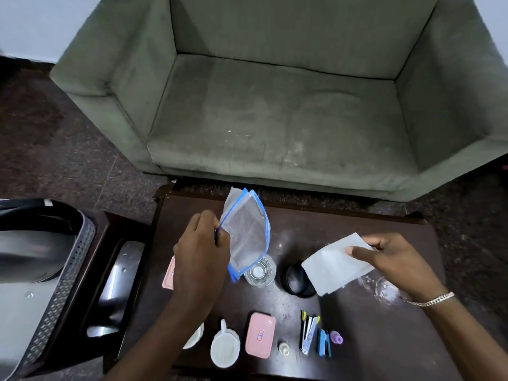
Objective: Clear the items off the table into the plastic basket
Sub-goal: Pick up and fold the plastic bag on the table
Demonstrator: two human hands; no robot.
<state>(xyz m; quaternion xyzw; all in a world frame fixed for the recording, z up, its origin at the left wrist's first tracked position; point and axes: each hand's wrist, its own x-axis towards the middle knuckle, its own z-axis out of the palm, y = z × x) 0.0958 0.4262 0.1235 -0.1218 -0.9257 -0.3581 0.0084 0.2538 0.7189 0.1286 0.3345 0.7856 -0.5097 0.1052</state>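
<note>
My left hand (202, 251) grips a clear zip bag with a blue seal (246, 229) above the dark wooden table (384, 339). My right hand (390, 257) pinches a white paper sheet (334, 262) over the table's right half. On the table stand a clear glass (261, 272), a black round lid (297, 279), a pink box (259, 334), a second pink box (168, 273) partly hidden by my left arm, two white cups (224, 349), a small bottle (283, 348), staplers (309, 335) (324, 343) and a purple cap (336, 337). The perforated plastic basket (63, 279) stands at the far left.
A green armchair (275, 105) faces the table's far edge. A low dark side table with a shiny metal piece (118, 281) sits between the basket and the table. A clear glass dish (382, 288) lies under my right wrist. Dark carpet surrounds everything.
</note>
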